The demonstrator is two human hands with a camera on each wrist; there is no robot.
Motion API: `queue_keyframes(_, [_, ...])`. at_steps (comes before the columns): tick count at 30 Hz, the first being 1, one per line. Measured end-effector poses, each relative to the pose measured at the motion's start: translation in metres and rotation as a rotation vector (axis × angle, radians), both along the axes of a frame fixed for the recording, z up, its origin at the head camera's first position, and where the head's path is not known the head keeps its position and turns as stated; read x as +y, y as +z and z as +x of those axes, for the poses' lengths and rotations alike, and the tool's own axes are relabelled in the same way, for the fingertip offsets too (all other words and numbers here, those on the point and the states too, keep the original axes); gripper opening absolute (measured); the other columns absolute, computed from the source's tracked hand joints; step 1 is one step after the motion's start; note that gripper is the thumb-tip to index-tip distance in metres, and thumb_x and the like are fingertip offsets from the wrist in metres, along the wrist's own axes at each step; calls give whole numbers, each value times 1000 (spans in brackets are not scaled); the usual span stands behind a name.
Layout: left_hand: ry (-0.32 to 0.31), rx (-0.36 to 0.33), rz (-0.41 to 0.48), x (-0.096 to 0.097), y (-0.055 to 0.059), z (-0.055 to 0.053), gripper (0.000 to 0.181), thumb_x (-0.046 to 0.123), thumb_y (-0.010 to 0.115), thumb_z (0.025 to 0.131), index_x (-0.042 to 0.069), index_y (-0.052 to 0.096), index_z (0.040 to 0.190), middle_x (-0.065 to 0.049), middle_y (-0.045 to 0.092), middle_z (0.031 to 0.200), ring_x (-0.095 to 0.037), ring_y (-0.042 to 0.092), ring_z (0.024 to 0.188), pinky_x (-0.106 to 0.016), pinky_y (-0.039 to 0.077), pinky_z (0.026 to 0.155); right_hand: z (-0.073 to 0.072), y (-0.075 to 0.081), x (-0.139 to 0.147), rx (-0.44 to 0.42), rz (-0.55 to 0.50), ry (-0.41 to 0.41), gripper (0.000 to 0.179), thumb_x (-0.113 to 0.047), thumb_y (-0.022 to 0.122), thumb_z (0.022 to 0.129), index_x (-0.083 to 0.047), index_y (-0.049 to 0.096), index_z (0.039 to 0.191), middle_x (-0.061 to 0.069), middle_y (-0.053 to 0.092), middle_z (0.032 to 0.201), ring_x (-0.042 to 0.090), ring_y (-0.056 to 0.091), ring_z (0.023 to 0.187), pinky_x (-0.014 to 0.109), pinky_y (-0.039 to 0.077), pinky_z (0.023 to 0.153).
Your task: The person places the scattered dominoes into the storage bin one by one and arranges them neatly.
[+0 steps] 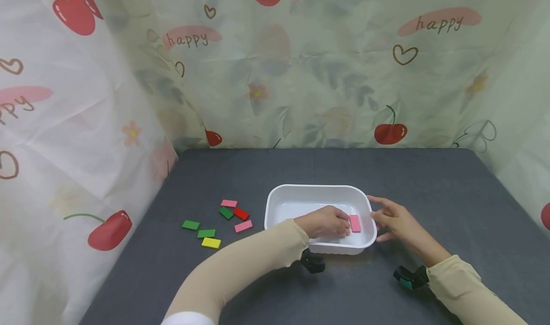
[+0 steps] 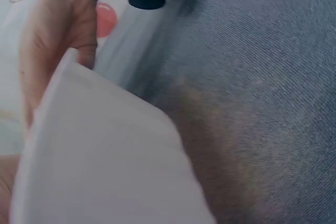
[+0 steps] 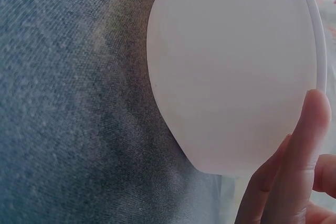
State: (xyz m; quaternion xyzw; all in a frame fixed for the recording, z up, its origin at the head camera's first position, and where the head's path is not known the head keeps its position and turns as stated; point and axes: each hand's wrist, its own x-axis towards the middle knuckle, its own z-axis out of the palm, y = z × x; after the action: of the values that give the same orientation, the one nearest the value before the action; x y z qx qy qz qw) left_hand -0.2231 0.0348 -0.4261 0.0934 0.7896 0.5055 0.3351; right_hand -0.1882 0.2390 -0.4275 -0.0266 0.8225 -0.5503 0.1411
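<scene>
A white plastic tray (image 1: 318, 188) sits on the dark table. My left hand (image 1: 328, 221) reaches down inside it with fingers bent, fingertips right beside a pink tile (image 1: 354, 223) on the tray floor. Whether the left fingers hold anything I cannot tell. My right hand (image 1: 393, 220) is at the tray's right end, its fingers spread along the outside and touching the rim. In the right wrist view, a fingertip (image 3: 317, 103) rests against the rim. The tray's outer wall (image 2: 115, 156) fills much of the left wrist view.
Left of the tray lie loose tiles: green ones (image 1: 190, 225), a yellow one (image 1: 211, 243), a red one (image 1: 241, 214) and pink ones (image 1: 243, 226). My left forearm (image 1: 253, 256) passes in front of them. A printed curtain (image 1: 301, 77) hangs behind the table.
</scene>
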Motion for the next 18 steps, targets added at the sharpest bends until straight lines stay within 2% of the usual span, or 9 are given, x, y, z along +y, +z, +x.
queue_keyframes(2, [17,-9,27,-5,4,1,38,-4,64,86,-6,59,124,-10,67,98,-12,59,78,-22,52,77,0,0,0,-7,-3,-3,61,-18,56,98,-4,27,151,15,62,96,17,61,78,38,58,61])
queue_keyframes(6, [46,-43,139,-21,14,-1,36,-2,59,90,-6,57,126,-18,66,112,-20,67,91,-33,54,87,-1,-1,-1,-18,7,-14,61,-18,56,98,-5,27,151,15,62,97,18,61,78,38,58,61])
queue_keyframes(10, [45,-29,227,-46,30,-3,35,3,55,95,-4,56,129,-25,61,123,-24,67,101,-35,52,91,-2,-1,0,-22,20,-21,61,-19,56,98,-6,28,151,14,62,97,18,61,78,37,58,62])
queue_keyframes(14, [49,21,293,-79,52,-2,37,7,54,97,-2,52,133,-26,56,130,-30,62,112,-36,49,96,-1,0,0,-11,21,-16,61,-19,56,98,-6,28,151,14,61,97,18,60,78,37,58,61])
queue_keyframes(18, [117,101,335,-118,72,0,37,10,52,99,1,50,135,-22,55,131,-34,56,122,-37,47,100,-1,1,0,-7,20,-11,61,-19,56,98,-6,28,151,15,62,98,18,60,79,37,58,62])
